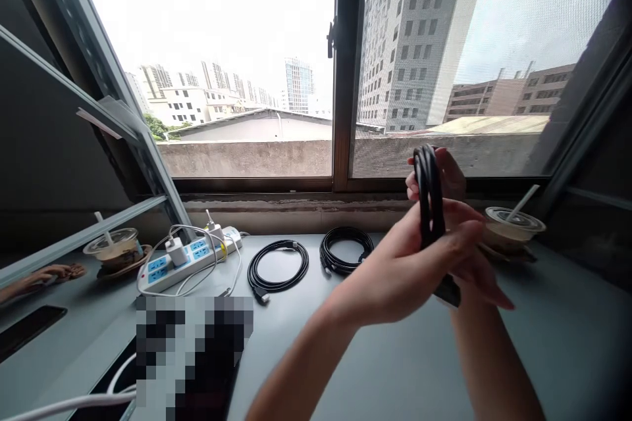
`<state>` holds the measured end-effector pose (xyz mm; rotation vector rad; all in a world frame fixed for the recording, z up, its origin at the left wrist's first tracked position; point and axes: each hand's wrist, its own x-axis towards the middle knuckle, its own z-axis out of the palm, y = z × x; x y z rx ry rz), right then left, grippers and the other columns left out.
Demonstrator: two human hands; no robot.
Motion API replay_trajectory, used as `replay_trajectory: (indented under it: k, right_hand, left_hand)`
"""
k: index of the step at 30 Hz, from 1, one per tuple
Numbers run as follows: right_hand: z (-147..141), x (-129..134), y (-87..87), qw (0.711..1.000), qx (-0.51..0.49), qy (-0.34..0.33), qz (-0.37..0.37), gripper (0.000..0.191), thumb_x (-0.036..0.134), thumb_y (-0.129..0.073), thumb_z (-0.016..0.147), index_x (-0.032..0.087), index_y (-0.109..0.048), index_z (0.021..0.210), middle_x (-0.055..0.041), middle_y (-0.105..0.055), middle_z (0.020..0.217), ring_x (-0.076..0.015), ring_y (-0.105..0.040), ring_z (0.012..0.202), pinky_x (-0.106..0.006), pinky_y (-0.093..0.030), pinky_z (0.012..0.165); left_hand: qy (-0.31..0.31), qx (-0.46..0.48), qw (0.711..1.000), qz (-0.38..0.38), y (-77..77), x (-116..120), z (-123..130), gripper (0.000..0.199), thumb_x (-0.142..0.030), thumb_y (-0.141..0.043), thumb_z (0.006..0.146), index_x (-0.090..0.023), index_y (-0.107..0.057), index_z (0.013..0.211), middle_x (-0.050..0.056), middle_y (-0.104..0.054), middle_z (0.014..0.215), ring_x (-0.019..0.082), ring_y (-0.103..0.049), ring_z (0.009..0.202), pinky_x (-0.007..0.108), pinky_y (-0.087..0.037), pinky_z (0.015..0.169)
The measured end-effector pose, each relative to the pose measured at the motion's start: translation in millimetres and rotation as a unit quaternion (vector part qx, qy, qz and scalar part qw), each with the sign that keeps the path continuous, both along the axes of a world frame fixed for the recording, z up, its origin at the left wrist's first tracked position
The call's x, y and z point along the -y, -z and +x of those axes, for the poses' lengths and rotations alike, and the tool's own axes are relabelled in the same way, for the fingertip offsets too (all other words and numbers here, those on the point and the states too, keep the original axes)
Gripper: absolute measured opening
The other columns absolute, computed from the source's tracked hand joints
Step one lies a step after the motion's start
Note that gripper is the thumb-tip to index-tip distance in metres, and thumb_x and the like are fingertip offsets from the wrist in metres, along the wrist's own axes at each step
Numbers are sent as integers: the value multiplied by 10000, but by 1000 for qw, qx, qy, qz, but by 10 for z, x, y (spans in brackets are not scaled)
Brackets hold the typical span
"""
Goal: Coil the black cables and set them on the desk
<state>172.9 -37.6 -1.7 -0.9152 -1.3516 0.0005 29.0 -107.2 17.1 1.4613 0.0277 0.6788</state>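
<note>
Both hands are gripping one coiled black cable (430, 204) above the table (395, 375) — its narrow loop is standing nearly upright, the left hand (402, 273) wrapping its lower part, the right hand (451, 174) holding its top from behind.

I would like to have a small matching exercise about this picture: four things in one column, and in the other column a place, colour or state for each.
Things
1. cable coil
2. power strip
3. drink cup at the right
4. window latch

Descriptions
A. white, with blue sockets
B. on the dark window frame
C. held up in the person's hands
D. has a straw sticking out

Right pairs: 1-C, 2-A, 3-D, 4-B
</note>
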Motion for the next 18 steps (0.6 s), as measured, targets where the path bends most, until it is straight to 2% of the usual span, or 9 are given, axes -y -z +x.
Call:
replay_trajectory:
  k: [2, 4, 6, 8, 10, 13, 15, 18]
  right_hand:
    - [-6, 6, -31, 990, -143, -8, 5, 324, 554, -465, 836, 230, -492, 834, 16, -416, 653, -69, -379, 446, -220, -277, 370]
    - [0, -7, -42, 972, -236, -10, 12, 332, 506, -632, 733, 201, -521, 805, 35, -392, 649, -45, -360, 436, -192, -231, 348]
    - [10, -37, -25, 974, -227, 0, 14, 341, 466, -686, 689, 180, -560, 826, 38, -429, 655, -37, -365, 435, -179, -234, 350]
    - [10, -78, 15, 988, -155, 23, 3, 304, 427, -691, 695, 169, -602, 830, 17, -519, 677, -56, -436, 486, -179, -316, 399]
    - [-3, -124, 67, 996, -61, 66, -8, 244, 388, -663, 734, 166, -640, 834, -22, -607, 744, -97, -537, 625, -197, -415, 513]
    - [-19, -200, 156, 992, 57, 102, -42, 196, 307, -630, 764, 167, -667, 897, -52, -657, 872, -142, -591, 804, -228, -474, 641]
    - [-5, -263, 229, 987, 87, 74, -115, 268, 254, -622, 755, 169, -648, 1007, -64, -650, 963, -135, -608, 752, -220, -488, 581]
    - [48, -377, 357, 964, 85, 24, -250, 380, 222, -596, 751, 166, -602, 1127, -85, -632, 1024, -97, -598, 575, -177, -447, 411]
  left_hand:
    - [-90, -9, 996, 24, 2, -84, -68, 140, -268, -394, 896, -188, -382, 1011, -19, -552, 623, 130, -597, 608, 244, -466, 637]
    - [-212, -36, 974, 75, 40, -229, -141, 194, -256, -416, 887, -200, -362, 1065, -22, -559, 647, 134, -607, 653, 237, -460, 656]
    - [-335, -96, 926, 142, 113, -424, -211, 254, -277, -439, 876, -217, -351, 1107, -21, -560, 666, 136, -590, 665, 234, -441, 652]
    - [-406, -198, 872, 188, 206, -640, -267, 206, -270, -401, 881, -208, -404, 1078, -5, -551, 664, 140, -555, 618, 240, -416, 609]
    - [-432, -262, 841, 193, 305, -847, -303, 219, -243, -380, 876, -197, -421, 1086, 15, -559, 673, 154, -535, 616, 251, -402, 591]
    - [-476, -277, 811, 199, 429, -1096, -328, 262, -202, -397, 857, -193, -436, 1116, 33, -576, 709, 171, -543, 689, 269, -413, 659]
    - [-502, -277, 796, 194, 488, -1212, -337, 258, -185, -399, 851, -181, -460, 1102, 45, -585, 743, 167, -546, 709, 268, -420, 684]
    - [-507, -298, 791, 167, 545, -1320, -352, 251, -183, -400, 847, -156, -488, 1080, 54, -591, 755, 153, -549, 681, 242, -433, 632]
